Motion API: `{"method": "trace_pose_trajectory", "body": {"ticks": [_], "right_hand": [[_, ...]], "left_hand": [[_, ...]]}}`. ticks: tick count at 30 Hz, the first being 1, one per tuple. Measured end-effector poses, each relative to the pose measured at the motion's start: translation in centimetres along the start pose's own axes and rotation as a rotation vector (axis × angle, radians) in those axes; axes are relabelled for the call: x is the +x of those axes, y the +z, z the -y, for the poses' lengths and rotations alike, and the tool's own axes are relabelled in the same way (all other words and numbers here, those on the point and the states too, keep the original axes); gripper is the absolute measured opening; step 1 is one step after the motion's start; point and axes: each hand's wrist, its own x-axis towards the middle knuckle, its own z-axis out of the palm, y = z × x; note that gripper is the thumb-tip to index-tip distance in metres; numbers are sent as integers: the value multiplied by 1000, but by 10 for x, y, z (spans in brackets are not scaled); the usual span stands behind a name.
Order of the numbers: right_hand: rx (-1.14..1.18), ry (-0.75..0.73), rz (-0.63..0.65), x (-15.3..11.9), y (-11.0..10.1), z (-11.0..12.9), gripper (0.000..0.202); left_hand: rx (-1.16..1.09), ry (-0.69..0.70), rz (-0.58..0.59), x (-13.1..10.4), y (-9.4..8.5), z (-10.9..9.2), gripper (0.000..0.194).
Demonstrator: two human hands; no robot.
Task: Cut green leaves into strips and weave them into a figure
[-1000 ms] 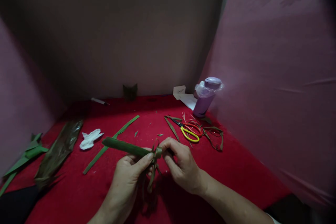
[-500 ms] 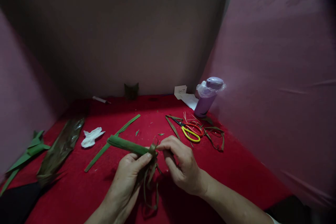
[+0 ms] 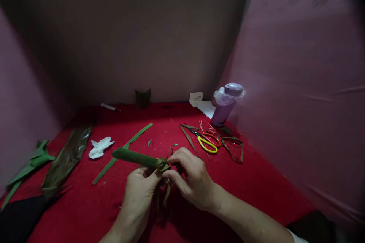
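Note:
A folded green leaf piece [image 3: 135, 157] points up and to the left out of my left hand [image 3: 142, 193], whose thumb and fingers grip it near its right end. Around that end winds a brownish leaf strip [image 3: 163, 164], with loose tails hanging below. My right hand [image 3: 194, 182] is closed at the wrapped end, thumb and forefinger pinching the strip. The exact pinch point is partly hidden by the fingers. Behind the held leaf, a long narrow green leaf strip [image 3: 108, 165] lies on the red cloth.
Scissors [image 3: 207, 144] with red and yellow handles lie among brown strips and thin sticks. A purple cup [image 3: 222, 114] stands at the right back by white papers [image 3: 207, 109]. Leftward are a white tissue [image 3: 100, 147], a plastic-wrapped bundle [image 3: 67, 155] and a woven green leaf piece [image 3: 31, 165].
My right thumb has come in against the wrapped end, and the right hand has shifted slightly left. The green leaf has tilted a little flatter and moved left.

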Motion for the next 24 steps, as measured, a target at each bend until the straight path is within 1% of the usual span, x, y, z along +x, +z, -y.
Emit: {"method": "trace_pose_trajectory", "body": {"ticks": [4,5,7,9,11,13,15,19,22,24], "right_hand": [[56,21,3,0,0,-1,9],[84,48,-5,0,1,-1,9],[172,153,-22,0,2,0,12],[325,290,-40,0,4,0,14],[521,394,-64,2,6,0,13],[688,453,-92,3,7,0,13],[788,513,-108,5,7,0,17],[877,640,-109,7,5,2,25],[919,673,-115,7,3,2,28],[950,690,-97,6,3,1,28]], "left_hand": [[27,19,3,0,-1,2,25],[34,16,9,0,-1,2,24],[36,5,27,-2,1,0,21],[26,-4,39,-3,3,-1,19],[13,-8,45,-5,4,-2,20],[2,-16,49,-6,5,-3,22],[-13,-21,55,-7,6,-4,24],[-23,-31,62,-9,7,-6,25],[-17,-28,70,-9,7,-7,27],[-4,-22,89,-9,7,-6,28]]}}
